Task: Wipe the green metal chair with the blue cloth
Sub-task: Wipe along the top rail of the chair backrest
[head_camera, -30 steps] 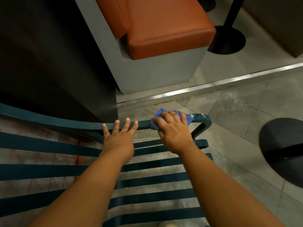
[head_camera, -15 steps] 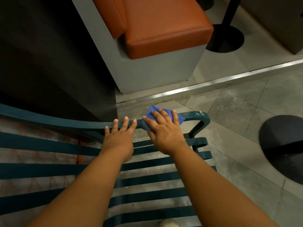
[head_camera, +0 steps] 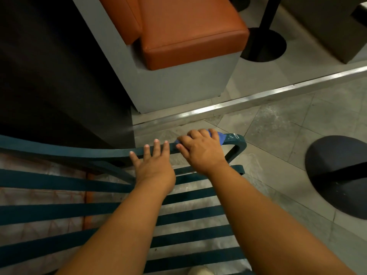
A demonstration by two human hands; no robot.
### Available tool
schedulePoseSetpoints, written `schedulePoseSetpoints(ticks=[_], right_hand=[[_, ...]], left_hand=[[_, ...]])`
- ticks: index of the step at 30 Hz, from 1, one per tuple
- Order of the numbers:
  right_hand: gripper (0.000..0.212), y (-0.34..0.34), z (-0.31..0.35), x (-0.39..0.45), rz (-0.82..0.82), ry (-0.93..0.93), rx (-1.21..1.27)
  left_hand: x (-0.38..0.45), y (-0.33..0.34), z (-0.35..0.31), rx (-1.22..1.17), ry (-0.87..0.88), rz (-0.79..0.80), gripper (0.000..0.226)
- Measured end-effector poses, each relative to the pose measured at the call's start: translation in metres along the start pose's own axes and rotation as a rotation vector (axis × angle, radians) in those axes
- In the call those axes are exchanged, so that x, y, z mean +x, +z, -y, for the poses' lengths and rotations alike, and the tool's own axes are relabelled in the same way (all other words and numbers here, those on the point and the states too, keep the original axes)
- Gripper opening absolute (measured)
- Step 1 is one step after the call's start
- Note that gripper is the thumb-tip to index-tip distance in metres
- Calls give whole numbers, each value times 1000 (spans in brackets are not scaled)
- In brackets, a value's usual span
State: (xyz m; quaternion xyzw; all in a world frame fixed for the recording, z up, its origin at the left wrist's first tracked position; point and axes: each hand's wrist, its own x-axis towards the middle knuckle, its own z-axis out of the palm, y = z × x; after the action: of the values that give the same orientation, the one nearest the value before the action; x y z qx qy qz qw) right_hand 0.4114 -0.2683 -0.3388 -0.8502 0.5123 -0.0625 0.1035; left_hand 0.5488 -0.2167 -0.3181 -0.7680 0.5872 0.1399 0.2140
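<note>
The green metal chair (head_camera: 59, 181) fills the lower frame, slats running left to right. Its top rail (head_camera: 89, 152) shares that long axis and ends in a curved corner at right. The left hand (head_camera: 154, 167) rests flat and open on the rail, holding nothing. The right hand (head_camera: 200, 149), just beside it and nearer the corner, closes its grip over the blue cloth (head_camera: 221, 136), pressed onto the rail. Judgement: unwiped rail lies mainly leftward, beyond the left hand.
</note>
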Motion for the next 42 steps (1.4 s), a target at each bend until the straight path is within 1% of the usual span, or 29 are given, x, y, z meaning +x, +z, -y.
schedulePoseSetpoints(ticks=[1, 3, 5, 6, 8, 9, 10, 13, 14, 15, 16, 18, 20, 21, 23, 24, 25, 27, 29, 30, 32, 34, 36, 38, 40, 42], right_hand=[[41, -1, -5, 1, 5, 48, -20], [41, -4, -7, 6, 6, 117, -28], [42, -6, -8, 10, -34, 126, 36], [45, -9, -11, 10, -75, 141, 114], [49, -15, -23, 5, -240, 195, 274], [47, -14, -30, 0, -310, 211, 297], [45, -14, -35, -6, -309, 200, 277], [43, -3, -42, -21, -115, 92, 118], [43, -1, -45, -23, -103, 93, 114], [42, -1, -50, -22, -125, 122, 140], [40, -2, -57, -21, -163, 182, 195], [37, -5, -70, -18, -211, 354, 363], [34, -8, -81, -11, -179, 535, 511], [34, -10, -82, -6, -148, 618, 542], [33, -14, -73, 1, -120, 726, 488], [34, -14, -64, 3, -113, 732, 409], [37, -12, -52, 4, -102, 696, 303], [45, -5, -19, 4, -82, 521, 128], [48, 2, 8, 0, -97, 344, 91], [47, 4, 13, -1, -102, 297, 103], [49, 1, 3, 2, -103, 239, 86], [51, -6, -19, 3, -102, 216, 56], [50, -12, -49, 3, -66, 264, 143], [41, -17, -83, 0, 20, 393, 382], [32, -25, -106, -4, 127, 537, 644], [31, -30, -109, 1, 187, 605, 676]], left_hand=[[0, 1, -5, -1, 31, -10, 109], [0, -2, -13, -7, 48, -5, 103], [2, -9, -15, 10, 49, 25, 95], [3, -12, -15, 20, 57, 43, 92], [6, -19, -14, 37, 70, 63, 87], [7, -20, -16, 46, 72, 58, 87], [6, -21, -19, 52, 76, 45, 89], [3, -18, -30, 17, 94, 21, 103], [3, -16, -32, 6, 94, 21, 108], [3, -15, -31, 6, 95, 22, 111], [3, -14, -29, 7, 104, 25, 114], [1, -13, -26, -27, 131, 38, 111], [-2, -16, -26, -73, 144, 52, 105], [-3, -18, -27, -77, 146, 57, 103], [-5, -20, -29, -71, 146, 64, 101], [-5, -20, -30, -71, 142, 65, 101], [-5, -21, -32, -70, 138, 65, 101], [-5, -20, -35, -58, 121, 66, 102], [-5, -18, -37, -39, 93, 78, 101], [-5, -17, -38, -21, 82, 76, 100], [-4, -15, -35, 43, 81, 51, 101], [-3, -13, -32, 125, 100, 24, 106], [-2, -11, -31, 183, 115, 0, 112], [-2, -9, -33, 224, 115, -18, 114], [-2, -7, -35, 243, 117, -29, 110], [0, -5, -35, 240, 120, -37, 107]])
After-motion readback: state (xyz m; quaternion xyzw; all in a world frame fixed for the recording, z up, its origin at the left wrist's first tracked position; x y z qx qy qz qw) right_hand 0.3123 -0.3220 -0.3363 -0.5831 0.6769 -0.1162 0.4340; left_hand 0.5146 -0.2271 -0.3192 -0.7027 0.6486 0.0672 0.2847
